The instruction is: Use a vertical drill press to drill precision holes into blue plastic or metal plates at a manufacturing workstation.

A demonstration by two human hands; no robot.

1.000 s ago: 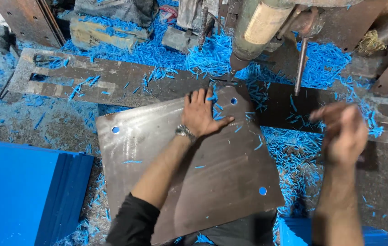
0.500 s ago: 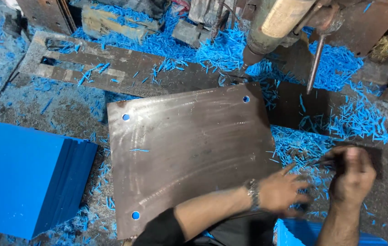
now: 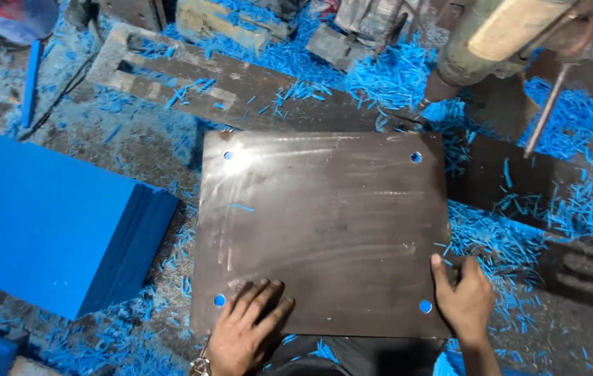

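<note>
A dark square metal plate (image 3: 324,223) with a small hole near each corner lies flat on the work surface, lined up squarely in front of me. My left hand (image 3: 246,333) rests palm down on the plate's near left corner, fingers spread, a watch on the wrist. My right hand (image 3: 465,298) grips the plate's near right edge, thumb on top beside the corner hole.
A stack of blue sheets (image 3: 52,223) sits to the left. Blue plastic shavings (image 3: 498,244) litter the surface all around. A drill press head (image 3: 491,42) with a lever rod (image 3: 545,111) hangs at the upper right. A slotted metal bar (image 3: 192,76) lies behind the plate.
The plate has turned from a skewed angle to square in front of me. My left hand moved from the plate's far part to its near left corner; my right hand came onto the near right edge.
</note>
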